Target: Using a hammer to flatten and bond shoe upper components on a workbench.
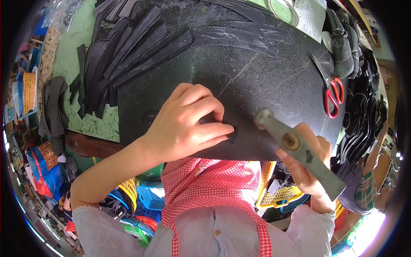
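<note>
My right hand grips a hammer by its handle, which is mostly hidden behind the metal head. The hammer is raised above the right part of a dark work slab. My left hand is at the slab's near edge, fingers curled, thumb and fingertips pressed on a small dark strip. Most of that strip lies under the hand, so its full shape is hidden. Red-handled scissors rest on the slab to the right, blades pointing away from me.
Dark curved strips are heaped at the far left, and more lie across the back. Black shoe-like pieces and bundled strips line the right side. Yellow and blue baskets stand below the edge. Another person's arm shows at right.
</note>
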`<state>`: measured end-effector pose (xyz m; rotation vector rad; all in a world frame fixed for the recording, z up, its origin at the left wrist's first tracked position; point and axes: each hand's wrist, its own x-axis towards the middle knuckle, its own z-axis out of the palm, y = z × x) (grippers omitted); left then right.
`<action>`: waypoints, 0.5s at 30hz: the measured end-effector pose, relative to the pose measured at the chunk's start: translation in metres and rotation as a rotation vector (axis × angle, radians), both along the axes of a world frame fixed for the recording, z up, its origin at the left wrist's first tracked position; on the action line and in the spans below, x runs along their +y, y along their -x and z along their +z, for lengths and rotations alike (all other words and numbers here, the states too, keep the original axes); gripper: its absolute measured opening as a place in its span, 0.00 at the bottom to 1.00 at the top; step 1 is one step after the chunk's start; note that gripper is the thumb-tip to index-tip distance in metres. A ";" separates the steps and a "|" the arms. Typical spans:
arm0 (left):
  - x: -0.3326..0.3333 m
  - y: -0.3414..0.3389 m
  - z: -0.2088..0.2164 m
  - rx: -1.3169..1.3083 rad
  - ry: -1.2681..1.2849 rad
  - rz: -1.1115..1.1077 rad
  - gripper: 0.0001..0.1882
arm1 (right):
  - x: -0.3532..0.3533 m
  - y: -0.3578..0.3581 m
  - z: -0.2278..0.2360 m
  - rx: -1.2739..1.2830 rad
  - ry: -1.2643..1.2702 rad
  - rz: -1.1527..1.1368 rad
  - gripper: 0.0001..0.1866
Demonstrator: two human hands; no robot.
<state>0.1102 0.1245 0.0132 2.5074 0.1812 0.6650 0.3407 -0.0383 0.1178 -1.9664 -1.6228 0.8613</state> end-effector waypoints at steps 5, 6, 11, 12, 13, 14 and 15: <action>0.000 0.003 -0.003 -0.041 -0.217 -0.040 0.17 | -0.001 0.007 -0.017 -0.016 0.064 0.221 0.13; 0.001 0.002 -0.001 -0.036 -0.246 -0.052 0.16 | 0.004 0.008 -0.019 0.036 0.170 0.253 0.13; 0.001 0.003 0.000 -0.025 -0.175 -0.027 0.15 | 0.003 0.008 -0.018 0.068 0.140 0.180 0.12; 0.004 0.006 0.001 -0.026 -0.181 -0.025 0.15 | 0.011 0.012 -0.014 0.189 0.232 0.236 0.10; 0.007 0.012 0.002 0.011 -0.070 0.016 0.15 | 0.015 0.013 -0.011 0.123 0.207 0.284 0.09; 0.009 0.015 0.003 0.048 0.040 0.057 0.16 | 0.019 0.014 -0.009 0.057 0.182 0.331 0.09; 0.009 0.017 0.000 0.006 0.016 0.068 0.14 | 0.019 0.007 -0.016 0.113 0.197 0.311 0.13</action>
